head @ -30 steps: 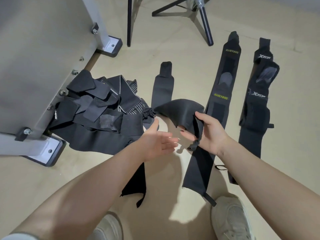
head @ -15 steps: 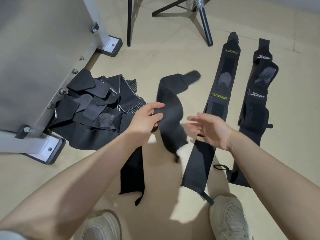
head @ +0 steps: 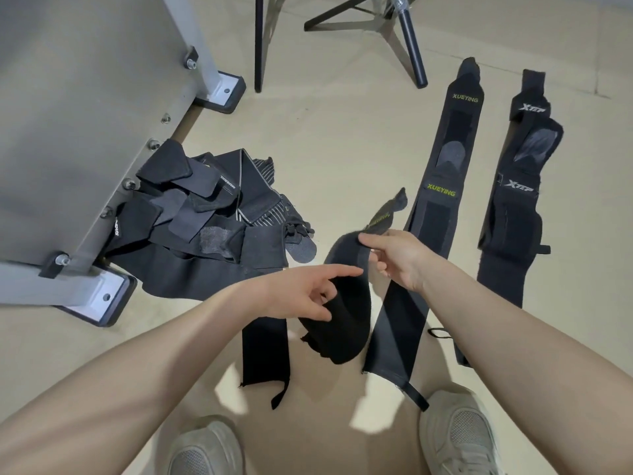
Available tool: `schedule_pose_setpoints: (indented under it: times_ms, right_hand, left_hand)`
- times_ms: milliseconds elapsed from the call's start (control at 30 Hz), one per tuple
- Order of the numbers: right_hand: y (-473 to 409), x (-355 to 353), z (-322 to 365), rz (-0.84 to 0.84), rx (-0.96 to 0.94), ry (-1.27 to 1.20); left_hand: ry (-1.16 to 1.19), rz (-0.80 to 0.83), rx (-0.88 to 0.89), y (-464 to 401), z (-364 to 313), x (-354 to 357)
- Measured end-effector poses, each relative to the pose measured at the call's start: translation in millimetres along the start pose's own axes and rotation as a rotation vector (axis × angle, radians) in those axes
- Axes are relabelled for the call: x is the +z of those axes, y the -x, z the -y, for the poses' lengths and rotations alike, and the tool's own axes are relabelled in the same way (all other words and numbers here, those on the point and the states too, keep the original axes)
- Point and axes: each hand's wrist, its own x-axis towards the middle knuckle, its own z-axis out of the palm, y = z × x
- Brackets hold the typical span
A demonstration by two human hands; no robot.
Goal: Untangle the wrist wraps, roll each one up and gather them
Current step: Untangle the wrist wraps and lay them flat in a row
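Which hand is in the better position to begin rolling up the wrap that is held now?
Probably the left hand. It grips the held wrap near its loose lower end, where a roll could begin. The right hand pinches the upper edge and can keep the wrap taut.

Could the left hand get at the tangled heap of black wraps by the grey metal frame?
Probably yes: the left hand holds a black wrap, but the heap lies uncovered beside it.

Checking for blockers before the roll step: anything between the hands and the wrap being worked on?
Nothing visible. The right hand pinches the black fabric wrist wrap at its raised upper edge, and the left hand grips its lower part. The tangled pile of black wraps lies apart, further left.
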Motion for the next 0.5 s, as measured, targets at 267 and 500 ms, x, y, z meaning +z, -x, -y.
schedule_pose_setpoints:
  times_ms: [267,500]
  right_hand:
    - [2.7,-13.6,4.2,0.158,-0.306,-0.033]
    - [6.0,-14.2,-15.1,0.352,-0.166,0.001]
  left_hand:
    - [0.07,-0.354,-0.129,-3.3,-1.8,-3.2]
    - [0.504,-0.587,-0.164,-34.7,-9.9,-18.3]
